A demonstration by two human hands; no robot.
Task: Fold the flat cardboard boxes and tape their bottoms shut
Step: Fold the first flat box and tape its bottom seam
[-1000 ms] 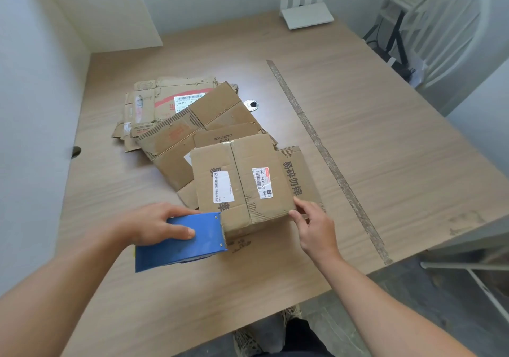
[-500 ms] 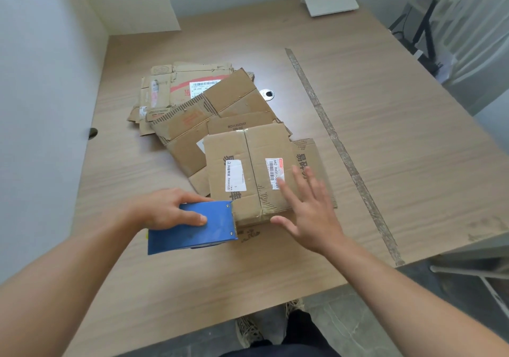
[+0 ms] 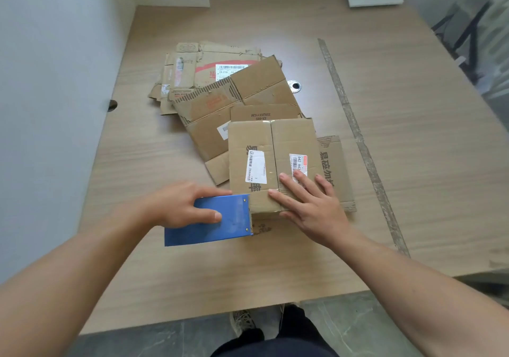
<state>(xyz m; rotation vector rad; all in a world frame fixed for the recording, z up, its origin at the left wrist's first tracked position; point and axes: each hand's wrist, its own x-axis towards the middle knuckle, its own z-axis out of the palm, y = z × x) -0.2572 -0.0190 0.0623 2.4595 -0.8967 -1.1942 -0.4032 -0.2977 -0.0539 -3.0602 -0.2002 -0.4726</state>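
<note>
On my feed the folded box sits near the middle of the counter, towards the near edge. Its closed flaps face up, and the seam between them runs away from me, with a white label on either side of it. It rests partly on a flattened sheet printed with dark characters.

My right hand lies flat on the box's near right corner, its fingers straight, spread and pressing down on the flap, grasping nothing. My left hand grips the blue tape dispenser, thumb across its top face and the other fingers curled over its far side. The dispenser's front end touches the box's near left edge.

Behind the box, the pile of flat cardboard boxes spreads towards the far left. A round cable hole shows just beside the pile, and a worn strip crosses the counter to the right.
</note>
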